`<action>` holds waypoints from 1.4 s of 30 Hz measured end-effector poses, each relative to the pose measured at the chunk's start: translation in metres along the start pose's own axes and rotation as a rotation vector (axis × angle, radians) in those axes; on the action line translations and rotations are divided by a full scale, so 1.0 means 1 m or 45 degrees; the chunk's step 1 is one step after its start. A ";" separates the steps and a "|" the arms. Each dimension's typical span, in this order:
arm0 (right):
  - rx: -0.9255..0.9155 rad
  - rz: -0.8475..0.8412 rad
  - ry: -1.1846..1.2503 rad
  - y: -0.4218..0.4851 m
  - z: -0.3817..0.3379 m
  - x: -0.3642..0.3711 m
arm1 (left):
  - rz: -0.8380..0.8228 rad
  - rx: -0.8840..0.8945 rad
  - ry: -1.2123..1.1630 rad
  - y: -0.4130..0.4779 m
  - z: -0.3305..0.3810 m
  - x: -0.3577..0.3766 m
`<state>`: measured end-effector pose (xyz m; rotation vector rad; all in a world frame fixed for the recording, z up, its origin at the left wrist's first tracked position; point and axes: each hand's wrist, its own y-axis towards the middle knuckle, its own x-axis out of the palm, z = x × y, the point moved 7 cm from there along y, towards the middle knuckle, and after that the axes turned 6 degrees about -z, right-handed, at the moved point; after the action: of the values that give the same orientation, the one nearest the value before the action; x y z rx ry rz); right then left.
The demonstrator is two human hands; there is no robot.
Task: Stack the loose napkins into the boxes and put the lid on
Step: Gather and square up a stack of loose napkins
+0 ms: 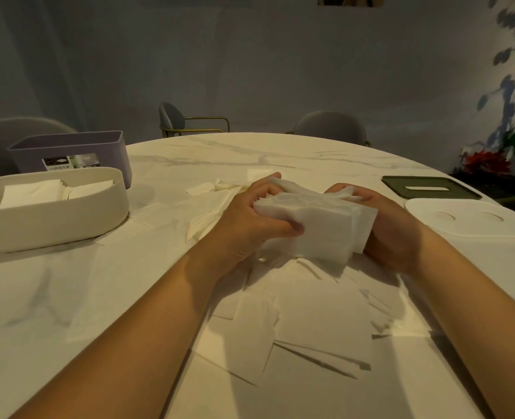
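Observation:
A thick stack of white napkins (319,225) is held on edge over the table's middle. My left hand (250,219) grips its left side with the thumb curled over the front. My right hand (392,228) grips its right side. Loose napkins (304,316) lie spread on the table below my hands, and a few more napkins (207,189) lie beyond them. A cream oval box (53,222) at the left holds some napkins. Behind it stands a purple box (75,152) with a label. At the right lie a white lid (473,222) and a dark green slotted lid (428,189).
The round white marble table (99,297) fills the view. Grey chairs (331,125) stand behind its far edge. A plant with red flowers (488,161) stands at the far right by the wall.

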<state>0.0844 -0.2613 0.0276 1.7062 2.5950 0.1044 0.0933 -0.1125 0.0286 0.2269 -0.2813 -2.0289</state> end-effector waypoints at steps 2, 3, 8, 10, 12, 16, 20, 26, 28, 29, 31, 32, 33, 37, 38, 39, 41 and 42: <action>0.017 -0.018 0.023 0.000 0.002 0.000 | -0.005 -0.007 -0.074 -0.002 -0.001 0.001; 0.019 -0.026 0.030 0.000 0.002 0.000 | -0.001 -0.007 -0.088 -0.001 -0.001 0.001; 0.052 -0.036 0.029 -0.002 0.000 -0.008 | 0.140 0.002 0.102 0.003 0.002 -0.005; 0.033 0.011 0.061 -0.002 -0.003 -0.011 | 0.234 0.005 0.140 0.004 0.002 -0.009; -0.010 0.081 -0.032 -0.001 -0.006 -0.010 | 0.315 -0.015 0.161 0.005 0.003 -0.012; -0.159 0.269 -0.308 0.000 -0.011 -0.006 | 0.393 0.060 0.184 0.005 0.008 -0.014; -0.241 0.286 -0.415 0.000 -0.010 0.005 | 0.265 0.117 0.344 0.006 0.009 -0.004; -0.432 0.434 -0.606 -0.003 -0.024 0.001 | 0.270 0.140 0.365 0.004 0.010 -0.004; -0.418 0.495 -0.672 -0.003 -0.025 -0.003 | 0.289 0.151 0.376 0.003 0.011 -0.006; -0.407 0.508 -0.698 -0.002 -0.025 -0.003 | 0.294 0.159 0.381 0.002 0.011 -0.006; -0.389 0.520 -0.717 -0.001 -0.024 -0.003 | 0.299 0.170 0.381 0.002 0.012 -0.006; -0.387 0.525 -0.710 -0.001 -0.023 -0.003 | 0.301 0.173 0.375 0.002 0.012 -0.006; -0.392 0.530 -0.694 -0.001 -0.023 -0.004 | 0.300 0.174 0.364 0.002 0.012 -0.006; -0.419 0.575 -0.649 -0.003 -0.025 -0.010 | 0.310 0.134 0.351 0.004 0.010 -0.008; -0.417 0.588 -0.648 -0.003 -0.025 -0.011 | 0.316 0.126 0.358 0.005 0.009 -0.008; -0.409 0.595 -0.650 -0.003 -0.024 -0.012 | 0.320 0.121 0.364 0.005 0.009 -0.009; -0.392 0.599 -0.652 -0.003 -0.023 -0.012 | 0.324 0.112 0.367 0.005 0.009 -0.008; -0.389 0.606 -0.649 -0.003 -0.023 -0.013 | 0.325 0.105 0.362 0.005 0.008 -0.008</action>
<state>0.0855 -0.2751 0.0502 1.8856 1.6967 0.0610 0.0988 -0.1064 0.0379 0.5007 -0.2036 -1.7098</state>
